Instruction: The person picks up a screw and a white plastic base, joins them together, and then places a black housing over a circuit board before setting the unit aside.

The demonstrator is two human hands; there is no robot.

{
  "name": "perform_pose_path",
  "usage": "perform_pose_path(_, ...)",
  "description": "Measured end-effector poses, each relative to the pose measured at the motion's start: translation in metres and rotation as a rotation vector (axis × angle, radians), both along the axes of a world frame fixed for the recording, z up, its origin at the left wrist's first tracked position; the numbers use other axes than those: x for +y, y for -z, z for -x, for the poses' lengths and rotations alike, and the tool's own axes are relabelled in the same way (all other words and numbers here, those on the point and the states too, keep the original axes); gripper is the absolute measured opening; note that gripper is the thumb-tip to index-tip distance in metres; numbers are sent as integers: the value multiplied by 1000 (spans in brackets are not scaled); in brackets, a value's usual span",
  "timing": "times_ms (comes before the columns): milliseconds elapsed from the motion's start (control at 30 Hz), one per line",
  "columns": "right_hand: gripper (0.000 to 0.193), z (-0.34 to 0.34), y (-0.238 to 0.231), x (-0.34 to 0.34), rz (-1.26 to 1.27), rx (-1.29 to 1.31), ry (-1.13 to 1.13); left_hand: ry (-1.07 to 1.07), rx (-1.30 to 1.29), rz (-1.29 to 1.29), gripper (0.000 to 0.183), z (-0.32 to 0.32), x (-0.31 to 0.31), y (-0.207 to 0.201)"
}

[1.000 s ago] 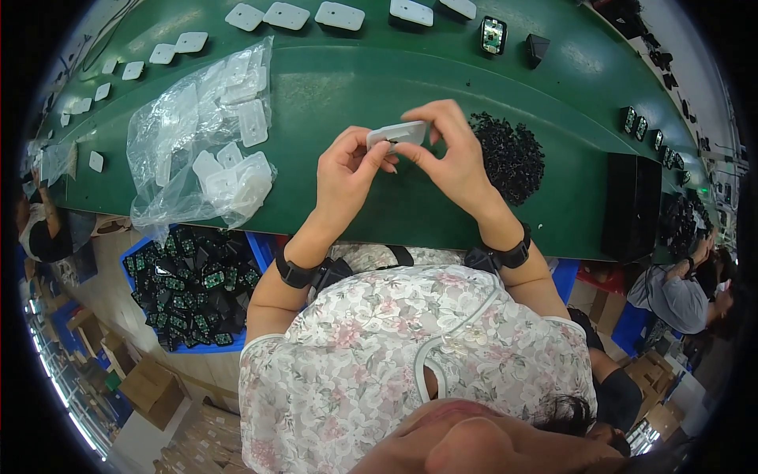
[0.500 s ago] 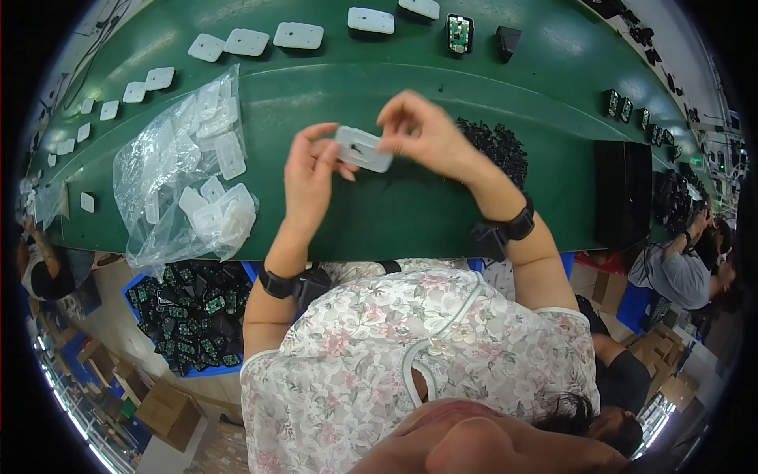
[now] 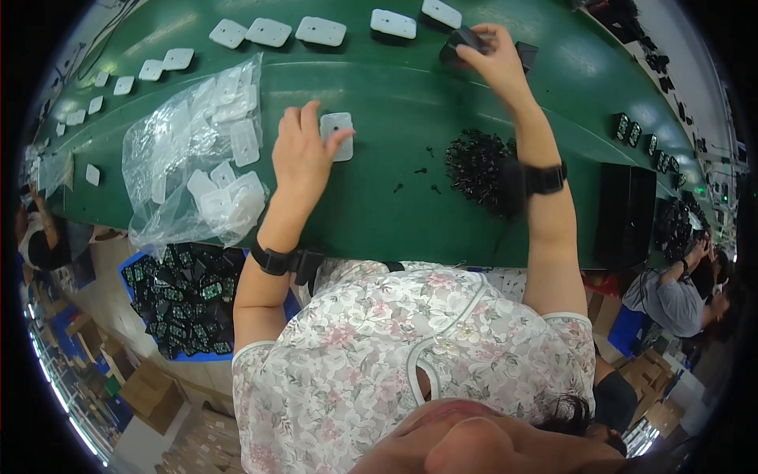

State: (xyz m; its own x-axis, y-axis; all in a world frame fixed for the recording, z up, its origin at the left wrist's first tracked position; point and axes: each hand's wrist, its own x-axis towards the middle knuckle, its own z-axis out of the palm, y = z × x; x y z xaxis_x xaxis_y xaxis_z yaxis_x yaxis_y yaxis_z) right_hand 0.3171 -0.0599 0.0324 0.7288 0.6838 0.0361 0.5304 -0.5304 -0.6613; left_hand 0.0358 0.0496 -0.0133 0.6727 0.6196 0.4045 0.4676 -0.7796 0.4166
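Note:
My right hand [image 3: 499, 65], stretched to the far side of the green table [image 3: 379, 213], grips a black housing [image 3: 459, 46] between thumb and fingers. Another dark housing [image 3: 527, 55] sits just right of that hand. My left hand [image 3: 304, 154] is open, fingers spread, beside a white plastic cover [image 3: 338, 126] lying on the table. Its thumb reaches over the cover; whether it touches is unclear. A pile of small black screw-like parts [image 3: 478, 170] lies before my right forearm, with a few loose ones [image 3: 421, 171] to its left.
A clear plastic bag [image 3: 150, 166] of white covers lies at the left. White-topped units [image 3: 321, 31] line the far side. A black box [image 3: 628, 207] stands at the right. Below the left table edge is a blue bin [image 3: 197, 357] of black housings with green boards. People sit at both sides.
My hands have parted. The white cover I held between them now lies by my left hand. My right hand has moved far and right and taken hold of a black housing.

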Motion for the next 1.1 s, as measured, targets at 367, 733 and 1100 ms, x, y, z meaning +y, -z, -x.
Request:
perform_pose_path(367,40,76,14,-41,34,-199,-410,305,-50,75,49,18,-12,15)
perform_pose_path(733,40,134,20,-6,-163,-183,-768,305,-285,348,53,34,-10,21)
perform_pose_path(1100,39,143,21,-3,-45,-285,-799,304,-45,137,56,39,-10,25)
